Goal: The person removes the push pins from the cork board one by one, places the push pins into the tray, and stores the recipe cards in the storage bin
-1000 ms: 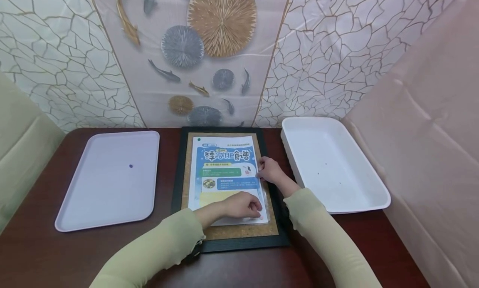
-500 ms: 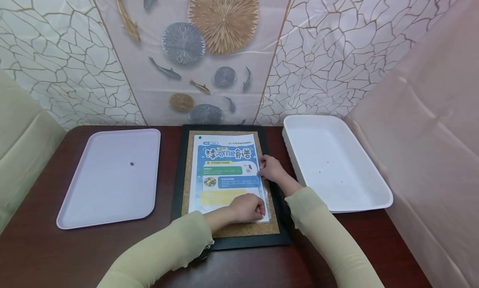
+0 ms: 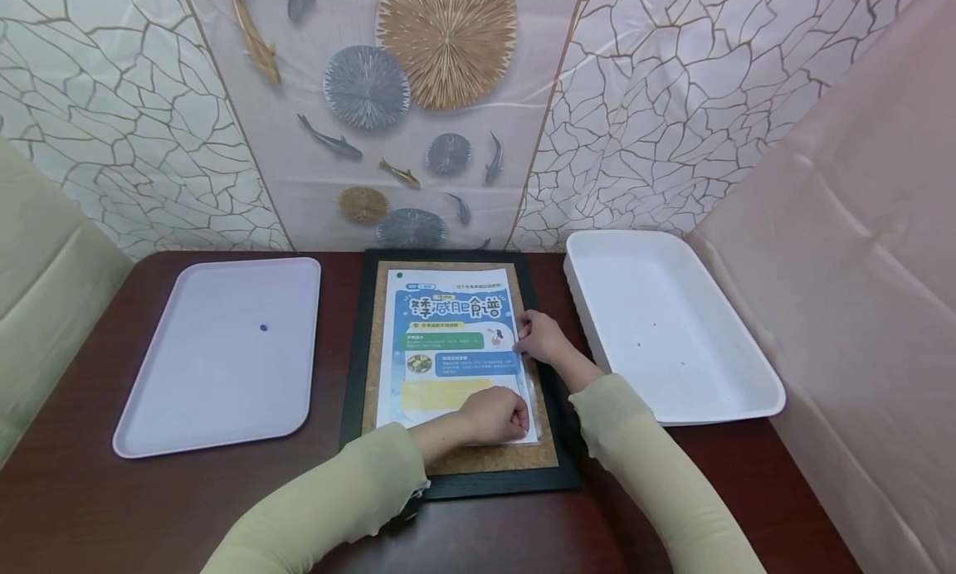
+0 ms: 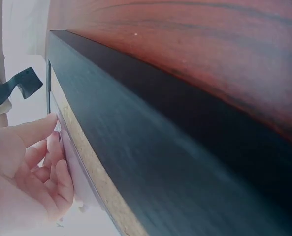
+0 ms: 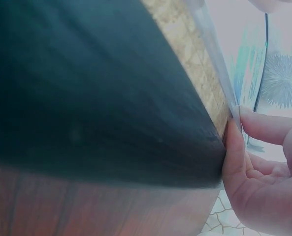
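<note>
A blue-and-white printed poster (image 3: 448,333) lies on a cork board (image 3: 478,459) with a black frame (image 3: 493,484). A small green pin (image 3: 399,274) sits at its upper left corner. My right hand (image 3: 543,339) pinches the poster's right edge; in the right wrist view, the thumb (image 5: 256,123) lies on the sheet and a finger is behind it. At the lower right corner, my left hand (image 3: 493,414) has its fingers curled at the same edge. In the left wrist view, thumb (image 4: 42,129) and fingertips meet at the sheet's edge, partly hidden.
To the left stands a pale lilac tray (image 3: 217,367) with one small dark blue pin (image 3: 263,328) on it. A deep white tray (image 3: 672,333) at the right holds several tiny dark specks. All rest on a dark reddish-brown table (image 3: 75,466), with patterned cloth behind.
My left hand has moved slightly right along the poster's lower part and its fingers have curled in. The right hand has kept its grip at the edge. The view has shifted a little.
</note>
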Tool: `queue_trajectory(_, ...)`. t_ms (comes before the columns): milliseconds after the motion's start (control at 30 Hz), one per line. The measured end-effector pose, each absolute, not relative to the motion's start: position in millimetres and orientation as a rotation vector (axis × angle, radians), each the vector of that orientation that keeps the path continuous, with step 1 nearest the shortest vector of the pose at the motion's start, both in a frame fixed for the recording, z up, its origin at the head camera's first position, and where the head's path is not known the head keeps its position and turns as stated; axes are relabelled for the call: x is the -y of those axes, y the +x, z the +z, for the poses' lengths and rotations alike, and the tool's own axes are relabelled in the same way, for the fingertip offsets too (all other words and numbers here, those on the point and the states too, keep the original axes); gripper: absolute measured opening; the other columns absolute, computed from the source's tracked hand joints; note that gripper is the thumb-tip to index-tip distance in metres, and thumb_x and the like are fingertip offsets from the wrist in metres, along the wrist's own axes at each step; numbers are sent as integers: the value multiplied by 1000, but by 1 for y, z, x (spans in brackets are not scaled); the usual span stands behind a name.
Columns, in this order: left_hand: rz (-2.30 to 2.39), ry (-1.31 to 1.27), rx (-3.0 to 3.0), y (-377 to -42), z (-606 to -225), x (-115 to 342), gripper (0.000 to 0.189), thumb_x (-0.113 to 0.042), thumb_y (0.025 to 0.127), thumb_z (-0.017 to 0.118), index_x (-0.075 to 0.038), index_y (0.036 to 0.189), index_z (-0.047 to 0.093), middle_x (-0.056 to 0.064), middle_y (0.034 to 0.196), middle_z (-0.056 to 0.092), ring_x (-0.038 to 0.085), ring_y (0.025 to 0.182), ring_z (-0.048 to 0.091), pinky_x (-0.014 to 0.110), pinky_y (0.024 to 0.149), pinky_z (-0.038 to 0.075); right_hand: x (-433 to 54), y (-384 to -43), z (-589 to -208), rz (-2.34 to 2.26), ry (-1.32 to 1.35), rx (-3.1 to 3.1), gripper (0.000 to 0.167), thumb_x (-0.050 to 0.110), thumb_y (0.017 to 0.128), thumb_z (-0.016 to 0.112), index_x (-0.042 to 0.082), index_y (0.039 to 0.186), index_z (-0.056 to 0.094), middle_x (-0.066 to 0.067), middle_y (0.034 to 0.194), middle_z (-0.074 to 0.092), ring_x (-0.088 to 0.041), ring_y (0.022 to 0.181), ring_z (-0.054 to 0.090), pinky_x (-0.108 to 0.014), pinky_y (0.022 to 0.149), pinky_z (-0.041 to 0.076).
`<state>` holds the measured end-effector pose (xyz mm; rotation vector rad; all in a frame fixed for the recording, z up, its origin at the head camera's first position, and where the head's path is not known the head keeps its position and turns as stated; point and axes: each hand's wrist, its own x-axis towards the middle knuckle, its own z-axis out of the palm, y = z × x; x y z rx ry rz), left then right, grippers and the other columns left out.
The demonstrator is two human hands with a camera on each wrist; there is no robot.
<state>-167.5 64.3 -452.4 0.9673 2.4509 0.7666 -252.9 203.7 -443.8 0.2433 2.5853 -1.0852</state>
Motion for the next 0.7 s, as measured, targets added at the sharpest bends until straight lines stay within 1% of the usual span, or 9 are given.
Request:
queue_trajectory(200, 801, 1001, -2393, -168, -451, -61, 10, -12, 82, 67, -12, 72, 68, -8, 58, 52, 1, 55, 44, 15, 56, 36, -204, -254, -446, -1088, 232, -2585, 58, 1, 84, 64, -1, 137, 39, -14, 92, 53, -22, 83, 55, -25, 66, 51)
queue_trajectory(333, 901, 1033, -2279, -171, -452, -56, 8, -11, 83, 68, -10, 74, 69, -6, 65, 60, -2, 59, 47, 13, 61, 39, -204, -254, -446, -1084, 221, -2591, 59, 1, 84, 64, -1, 137, 38, -14, 90, 53, -22, 82, 56, -25, 66, 51)
queue_trajectory(433, 1001, 1021, -2216, -172, -452, -52, 8, -10, 84, 67, -8, 76, 68, -2, 70, 64, -2, 62, 49, 14, 64, 41, -204, -254, -445, -1085, 214, -2591, 59, 0, 84, 64, -2, 137, 38, -13, 89, 53, -21, 80, 55, -25, 65, 51)
queue_trajectory(500, 1051, 998, -2196, -173, -451, -48, 8, -9, 85, 66, -7, 77, 68, 0, 70, 64, 0, 62, 49, 14, 63, 41, -204, -254, -444, -1088, 207, -2587, 59, -1, 83, 64, -3, 137, 38, -13, 88, 53, -21, 79, 55, -25, 64, 51)
queue_trajectory(700, 1132, 902, -2172, -179, -447, -35, 7, -6, 85, 65, -4, 78, 66, 3, 68, 62, 4, 57, 48, 15, 55, 39, -204, -254, -443, -1076, 227, -2582, 59, 0, 83, 64, -1, 137, 39, -12, 90, 53, -20, 80, 56, -24, 65, 51)
